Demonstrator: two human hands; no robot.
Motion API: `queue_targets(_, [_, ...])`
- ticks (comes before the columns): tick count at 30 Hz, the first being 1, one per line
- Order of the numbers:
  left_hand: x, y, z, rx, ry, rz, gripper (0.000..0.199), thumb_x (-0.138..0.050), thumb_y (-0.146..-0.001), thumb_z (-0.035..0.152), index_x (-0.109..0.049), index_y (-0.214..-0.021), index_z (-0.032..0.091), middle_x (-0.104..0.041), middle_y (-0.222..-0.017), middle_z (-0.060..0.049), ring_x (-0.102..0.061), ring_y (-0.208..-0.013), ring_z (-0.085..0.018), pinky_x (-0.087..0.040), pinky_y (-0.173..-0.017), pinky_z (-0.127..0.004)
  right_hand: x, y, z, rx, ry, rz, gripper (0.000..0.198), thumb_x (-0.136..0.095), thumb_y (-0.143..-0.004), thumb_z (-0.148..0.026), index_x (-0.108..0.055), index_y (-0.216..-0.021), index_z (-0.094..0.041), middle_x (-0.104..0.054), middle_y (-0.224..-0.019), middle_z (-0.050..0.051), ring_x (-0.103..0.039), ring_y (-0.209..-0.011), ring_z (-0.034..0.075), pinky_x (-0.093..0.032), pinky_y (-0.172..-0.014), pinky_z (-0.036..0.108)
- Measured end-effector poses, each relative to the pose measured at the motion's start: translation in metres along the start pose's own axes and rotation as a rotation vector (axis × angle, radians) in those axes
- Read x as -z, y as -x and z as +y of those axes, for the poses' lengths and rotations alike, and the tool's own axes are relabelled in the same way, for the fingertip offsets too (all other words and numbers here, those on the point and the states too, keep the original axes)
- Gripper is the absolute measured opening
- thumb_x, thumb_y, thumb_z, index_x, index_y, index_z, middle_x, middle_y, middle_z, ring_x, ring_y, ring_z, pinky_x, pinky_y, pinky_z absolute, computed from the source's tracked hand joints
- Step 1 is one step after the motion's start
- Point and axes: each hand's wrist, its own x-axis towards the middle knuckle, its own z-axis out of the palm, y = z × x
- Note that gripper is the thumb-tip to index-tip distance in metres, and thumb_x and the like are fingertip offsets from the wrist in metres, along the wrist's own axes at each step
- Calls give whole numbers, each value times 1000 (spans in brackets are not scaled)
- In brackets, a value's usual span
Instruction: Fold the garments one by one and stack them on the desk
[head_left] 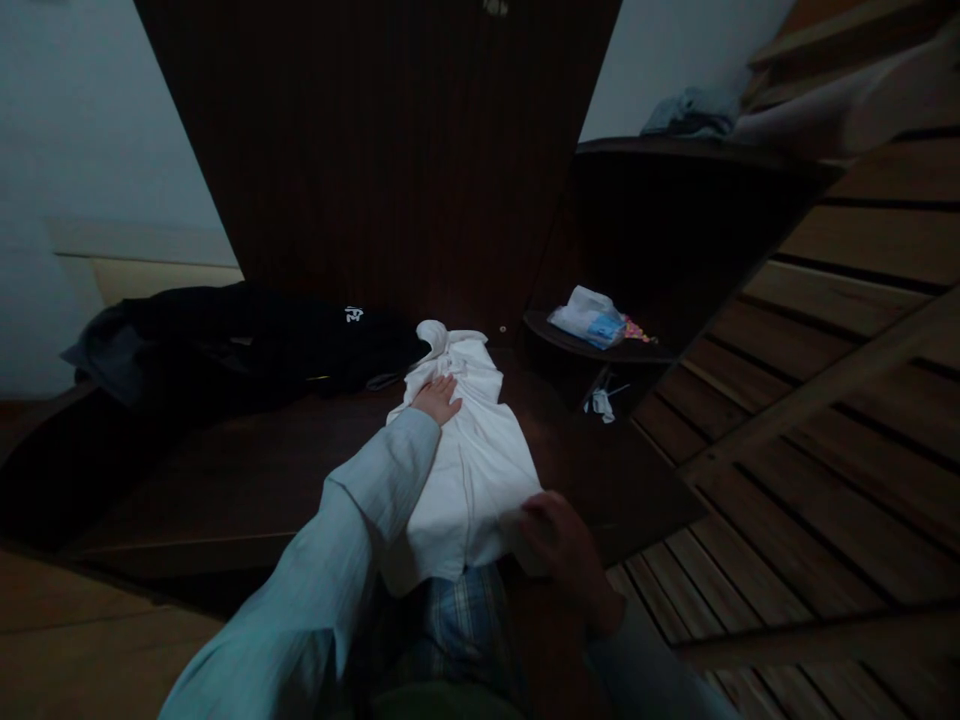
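A white shirt, folded into a long strip with creases, lies on a dark wooden bench and hangs over its front edge. My left hand presses flat on the upper part of the shirt, fingers stretched out. At the lower right edge of the cloth is my right hand, with bent fingers closed on the hem; it is dim and slightly blurred. Below the hem, blue plaid cloth shows over my lap.
Dark clothing with a small white print lies along the bench's left side. To the right, a corner shelf holds a plastic tissue pack; grey cloth rests on top. Wooden slats stand at the right.
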Motion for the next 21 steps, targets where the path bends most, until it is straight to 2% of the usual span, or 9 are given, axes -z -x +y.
queue_targets(4, [1,-6,-3,37,-7,8,53,-25,-86,36,-26,-132,10,-22,-142,-9,-18,-129,-18,-17,-105,-33,10,38,18,-371,-34,243,28,-51,-71,-47,-52,-70,-19,-55,-62,0,-52,-59,15,-43,-55,25])
queue_targets(6, [1,-9,-4,54,0,16,52,-25,-86,36,-27,-132,11,-22,-141,-9,-19,-129,-19,-17,-104,-34,11,49,30,-505,-92,273,33,-50,-68,-52,-53,-69,-19,-57,-62,0,-54,-60,16,-44,-56,26])
queue_targets(8, [1,-12,-6,65,13,21,51,-25,-86,35,-27,-131,11,-23,-141,-9,-19,-129,-19,-16,-104,-34,8,56,39,-580,-150,249,35,-51,-66,-54,-56,-72,-19,-61,-67,2,-57,-67,18,-45,-61,27])
queue_targets(11, [1,-14,-7,68,33,16,52,-25,-86,35,-27,-131,9,-23,-141,-11,-18,-129,-20,-16,-104,-34,2,61,43,-639,-223,184,37,-53,-64,-52,-59,-78,-19,-65,-78,4,-60,-77,20,-46,-68,29])
queue_targets(14, [0,-14,-8,70,45,19,51,-25,-86,35,-27,-131,10,-23,-141,-11,-19,-129,-20,-17,-104,-34,1,58,38,-658,-256,156,36,-54,-64,-51,-60,-76,-18,-66,-76,3,-60,-75,21,-47,-68,30])
queue_targets(18, [0,-14,-7,72,41,23,51,-27,-86,34,-28,-131,9,-24,-141,-11,-19,-129,-21,-17,-104,-34,8,55,25,-657,-225,271,37,-51,-65,-52,-59,-79,-19,-66,-77,4,-60,-78,22,-47,-69,31])
queue_targets(21, [0,-14,-8,68,44,19,50,-26,-86,35,-28,-130,11,-24,-141,-10,-19,-129,-20,-17,-104,-34,12,66,15,-583,-152,350,31,-48,-68,-49,-60,-81,-23,-66,-81,4,-60,-81,23,-48,-71,33])
